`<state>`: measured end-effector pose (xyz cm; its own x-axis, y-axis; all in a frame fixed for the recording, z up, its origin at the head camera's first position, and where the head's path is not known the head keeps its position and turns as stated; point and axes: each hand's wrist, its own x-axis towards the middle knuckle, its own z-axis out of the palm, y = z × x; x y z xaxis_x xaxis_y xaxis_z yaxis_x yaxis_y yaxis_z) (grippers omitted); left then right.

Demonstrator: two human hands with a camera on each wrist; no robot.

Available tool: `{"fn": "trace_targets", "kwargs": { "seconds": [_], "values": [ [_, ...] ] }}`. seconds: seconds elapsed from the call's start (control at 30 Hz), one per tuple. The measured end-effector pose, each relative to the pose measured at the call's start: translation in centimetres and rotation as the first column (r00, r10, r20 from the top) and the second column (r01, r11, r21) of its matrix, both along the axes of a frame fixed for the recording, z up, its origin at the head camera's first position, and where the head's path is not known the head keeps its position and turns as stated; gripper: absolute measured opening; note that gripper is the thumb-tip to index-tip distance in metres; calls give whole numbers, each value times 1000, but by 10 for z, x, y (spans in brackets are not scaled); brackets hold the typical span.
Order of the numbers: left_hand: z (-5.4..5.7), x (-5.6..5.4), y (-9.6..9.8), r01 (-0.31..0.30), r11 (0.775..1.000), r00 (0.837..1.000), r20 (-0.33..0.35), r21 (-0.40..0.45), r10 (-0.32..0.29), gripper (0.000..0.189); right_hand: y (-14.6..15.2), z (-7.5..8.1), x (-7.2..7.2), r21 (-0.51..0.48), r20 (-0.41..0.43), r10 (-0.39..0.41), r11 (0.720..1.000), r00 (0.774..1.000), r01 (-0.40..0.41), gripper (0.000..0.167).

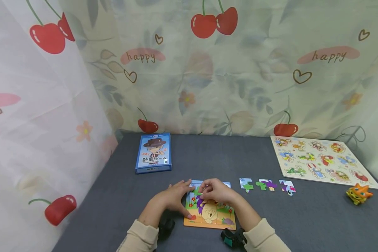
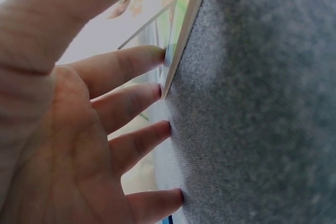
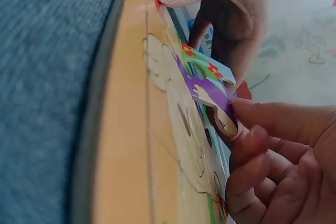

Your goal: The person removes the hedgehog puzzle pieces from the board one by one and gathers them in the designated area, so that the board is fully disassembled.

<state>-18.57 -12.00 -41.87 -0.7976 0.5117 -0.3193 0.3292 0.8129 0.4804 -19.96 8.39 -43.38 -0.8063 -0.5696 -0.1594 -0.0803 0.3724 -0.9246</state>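
Observation:
A jigsaw puzzle (image 1: 204,223) with an orange lower border and a cartoon animal picture lies on the dark table. My right hand (image 1: 218,191) pinches a puzzle piece (image 3: 212,80) with purple, green and red flowers between thumb and fingers. The piece tilts up from the puzzle surface in the right wrist view. My left hand (image 1: 174,196) spreads over the puzzle's left side, its thumb on the lower left corner. In the left wrist view, its extended fingers (image 2: 126,66) reach the board's edge and the cloth.
Three loose puzzle pieces, green (image 1: 246,184), purple-green (image 1: 266,184) and purple-white (image 1: 287,187), lie right of the puzzle. A blue box (image 1: 153,153) stands back left. An insect picture board (image 1: 324,158) lies back right, near an orange-yellow figurine (image 1: 359,194).

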Motion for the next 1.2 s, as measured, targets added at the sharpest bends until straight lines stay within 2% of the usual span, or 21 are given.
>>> {"fn": "trace_targets", "kwargs": {
  "seconds": [0.33,0.57,0.77,0.9,1.03,1.2],
  "values": [
    [-2,0,0,10,1000,1000,-10,2,-10,90,8,2,-5,-3,73,11,1000,997,-11,14],
    [1,4,0,-6,1000,1000,4,7,6,87,22,7,-7,11,91,4,1000,996,-6,15],
    [2,10,1,-5,1000,1000,8,-1,5,78,40,11,-7,3,75,16,1000,997,-17,17],
    [2,15,2,19,999,999,-42,-29,-20,72,53,14,-7,18,60,5,1000,998,-6,19],
    [2,20,3,64,996,992,-107,-67,-71,66,66,18,-7,37,55,-30,999,998,28,20],
    [4,27,5,109,989,985,-125,-105,-122,59,80,21,-7,44,59,-73,997,996,71,23]
  ]
}}
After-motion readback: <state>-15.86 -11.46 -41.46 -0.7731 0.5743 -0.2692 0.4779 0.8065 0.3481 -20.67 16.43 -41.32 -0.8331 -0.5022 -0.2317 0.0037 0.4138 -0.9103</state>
